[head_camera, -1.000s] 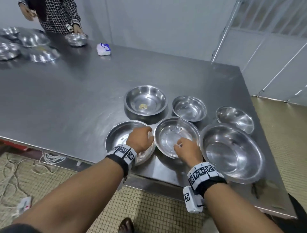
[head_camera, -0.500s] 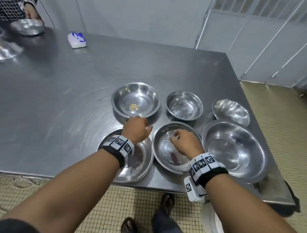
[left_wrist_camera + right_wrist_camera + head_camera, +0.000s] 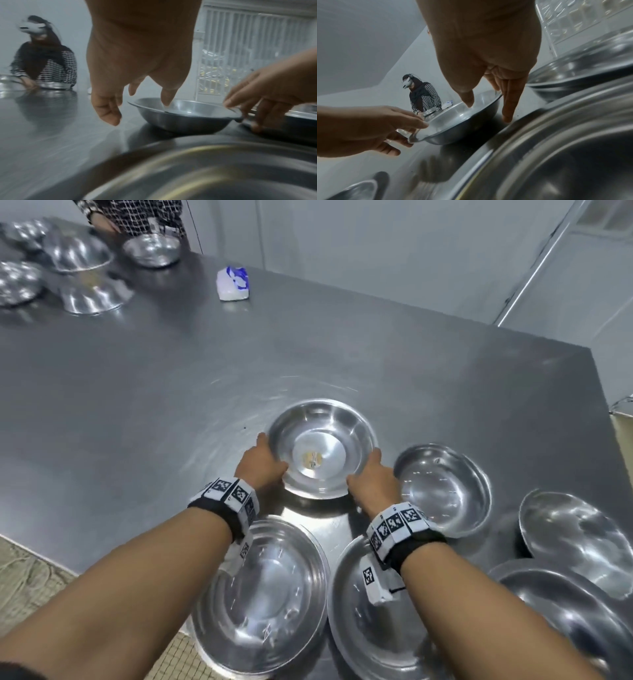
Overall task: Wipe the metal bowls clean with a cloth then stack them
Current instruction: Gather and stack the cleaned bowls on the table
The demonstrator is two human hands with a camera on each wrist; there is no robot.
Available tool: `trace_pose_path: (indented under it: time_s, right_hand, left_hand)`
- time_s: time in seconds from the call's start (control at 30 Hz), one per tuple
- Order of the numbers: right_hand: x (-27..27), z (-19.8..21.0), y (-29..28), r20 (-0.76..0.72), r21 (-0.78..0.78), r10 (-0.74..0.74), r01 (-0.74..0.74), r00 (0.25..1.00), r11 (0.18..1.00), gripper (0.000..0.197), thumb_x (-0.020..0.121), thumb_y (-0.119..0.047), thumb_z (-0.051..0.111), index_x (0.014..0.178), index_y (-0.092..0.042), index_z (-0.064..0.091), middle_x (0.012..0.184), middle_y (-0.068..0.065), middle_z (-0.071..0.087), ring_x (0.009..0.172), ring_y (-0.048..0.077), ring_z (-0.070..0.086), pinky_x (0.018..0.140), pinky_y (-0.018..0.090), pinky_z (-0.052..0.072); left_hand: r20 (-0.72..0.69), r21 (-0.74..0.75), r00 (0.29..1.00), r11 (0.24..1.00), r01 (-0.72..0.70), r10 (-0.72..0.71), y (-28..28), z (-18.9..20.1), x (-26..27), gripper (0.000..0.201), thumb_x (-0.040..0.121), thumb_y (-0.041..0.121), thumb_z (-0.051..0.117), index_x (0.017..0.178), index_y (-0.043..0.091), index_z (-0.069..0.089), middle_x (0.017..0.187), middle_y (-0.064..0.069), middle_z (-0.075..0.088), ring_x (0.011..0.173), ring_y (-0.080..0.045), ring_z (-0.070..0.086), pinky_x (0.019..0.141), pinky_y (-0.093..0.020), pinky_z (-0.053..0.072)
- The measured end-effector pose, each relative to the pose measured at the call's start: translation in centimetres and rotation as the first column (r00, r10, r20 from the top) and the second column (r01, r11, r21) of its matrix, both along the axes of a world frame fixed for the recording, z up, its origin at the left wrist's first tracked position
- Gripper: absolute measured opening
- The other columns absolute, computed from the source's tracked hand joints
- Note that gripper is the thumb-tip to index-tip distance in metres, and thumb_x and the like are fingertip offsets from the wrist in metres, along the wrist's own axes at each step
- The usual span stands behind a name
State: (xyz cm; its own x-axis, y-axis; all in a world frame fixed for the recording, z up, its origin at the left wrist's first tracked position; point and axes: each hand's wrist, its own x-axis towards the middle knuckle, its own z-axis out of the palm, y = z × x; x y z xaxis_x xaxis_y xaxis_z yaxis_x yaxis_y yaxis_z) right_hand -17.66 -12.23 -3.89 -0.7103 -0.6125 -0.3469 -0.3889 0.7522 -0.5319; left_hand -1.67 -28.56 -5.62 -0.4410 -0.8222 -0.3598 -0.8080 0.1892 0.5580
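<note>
I look down on the brushed grey steel table (image 3: 144, 392) with six round metal bowls crowded toward its near right corner, and work from the largest inward. The wide shallow steel bowl (image 3: 270, 594) at about 6 o'clock lies under my left forearm, its twin (image 3: 356, 621) beside it under my right wrist, and a smaller deep steel bowl (image 3: 445, 491) stands at 3 o'clock of the one that matters. That one is the round steel bowl with a small yellow sticker in its bottom (image 3: 322, 446), upright on the table, ahead of both wrists toward 12 o'clock and square between them. My left hand (image 3: 262, 462) meets its rim at 9 o'clock, thumb tipped over the lip inside and fingers spread loosely down the outer wall; my right hand (image 3: 371, 474) mirrors it at 3 o'clock, thumb inside, straight fingers outside. Neither hand is nearer, so I judge a level two-handed lift comes next. Being round, the bowl has no long axis to line up. I see no cloth in either hand; a white and blue bundle (image 3: 233, 284) sits far off at 11 o'clock.
</note>
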Motion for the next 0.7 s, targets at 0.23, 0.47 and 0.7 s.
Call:
trace_pose_path:
  time_s: [0.23,0.47,0.7]
  right_hand:
    - [-1.1,0.7,-0.4,-0.003,-0.025,-0.051,0.051,0.999,0.998,0.083,0.093,-0.01,0.058,0.159,-0.005,0.007,0.089,0.003,0.056,0.073,0.02,0.056,0.067,0.034,0.053]
    - [-0.5,4.2,6.0,0.052,-0.36,-0.366,0.36,0.929,0.861,0.048,0.095,-0.02,0.059,0.14,-0.011,0.046,0.101,0.004,0.068,0.086,0.023,0.069,0.073,0.039,0.061]
    - [0.8,7.5,20.5,0.058,-0.463,-0.63,0.58,0.775,0.671,0.016,0.105,-0.039,0.048,0.111,-0.025,0.048,0.095,-0.004,0.061,0.079,0.013,0.061,0.063,0.032,0.052]
  left_hand:
    - [-0.236,-0.025,0.964,0.991,-0.128,0.119,0.1,1.3,0.7,0.03,0.087,0.03,0.07,0.114,0.021,0.063,0.112,-0.005,0.07,0.102,-0.029,0.066,0.091,-0.046,0.056]
    - [-0.492,-0.106,0.871,0.994,-0.041,-0.016,3.9,6.4,-0.5,0.023,0.093,0.018,0.064,0.112,0.029,0.058,0.102,0.01,0.066,0.094,-0.022,0.067,0.074,-0.034,0.055]
    - [-0.505,-0.168,0.807,0.952,0.255,-0.305,14.5,8.5,-3.4,0.02,0.095,0.008,0.058,0.114,0.014,0.062,0.09,0.009,0.063,0.077,-0.011,0.064,0.05,-0.013,0.043]
